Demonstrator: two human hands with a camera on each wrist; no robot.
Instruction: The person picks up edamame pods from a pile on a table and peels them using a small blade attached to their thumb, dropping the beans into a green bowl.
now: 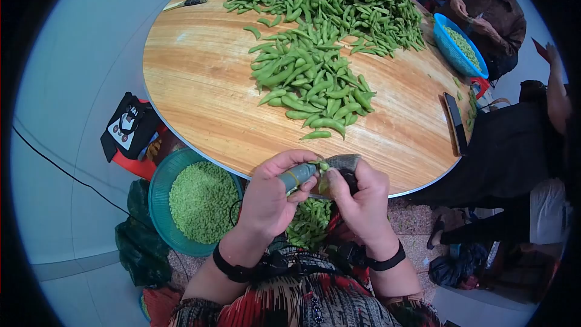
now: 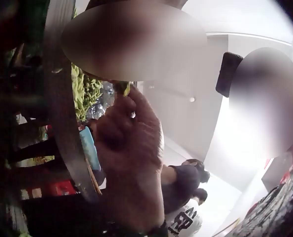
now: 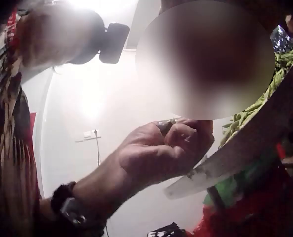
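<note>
At the table's near edge, both hands meet at a green edamame pod. My left hand pinches it from one side, and one of its fingers wears a grey-green cover with a yellowish band. From the other side my right hand grips the pod with the thumb pressed toward it; dark cloth wraps fingers of this hand. In the left wrist view a bit of green pod shows at the fingertips. Just beyond the hands lies a loose pile of edamame pods.
A round wooden table carries a larger pod heap, a knife and a phone. Left below stands a green basket of shelled beans. Pods lie in the lap. Another person sits by a blue basket.
</note>
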